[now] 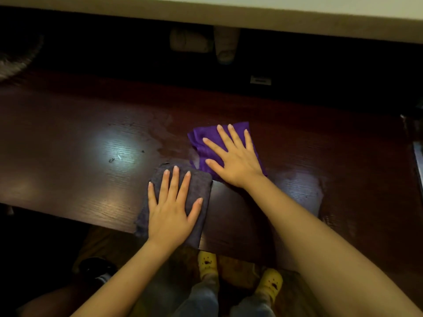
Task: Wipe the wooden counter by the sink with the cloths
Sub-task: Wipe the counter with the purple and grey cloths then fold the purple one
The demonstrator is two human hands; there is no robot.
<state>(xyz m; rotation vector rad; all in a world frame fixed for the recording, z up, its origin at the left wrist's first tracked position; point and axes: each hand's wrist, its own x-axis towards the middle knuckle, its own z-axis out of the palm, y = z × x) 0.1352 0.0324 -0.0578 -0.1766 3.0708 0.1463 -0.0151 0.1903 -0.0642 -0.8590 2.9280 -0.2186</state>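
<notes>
Two flat palms press your cloths onto the counter (68, 138). Your left hand (170, 209) spreads on the grey cloth (201, 186) at lower centre. Your right hand (233, 156) splays on the purple cloth (201, 138) just above.

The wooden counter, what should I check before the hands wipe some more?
1. Left hand flat on the dark grey folded cloth: ok.
2. Right hand flat on the bright purple cloth: ok.
3. Grey cloth fully on the dark wooden counter: not ok, its near end hangs over the front edge.
4. Dark specks left of the cloths wiped away: not ok, not yet wiped.
5. Wet-looking streaks beside the purple cloth dried: not ok.
6. Counter clean under the cloths: cannot tell.
</notes>
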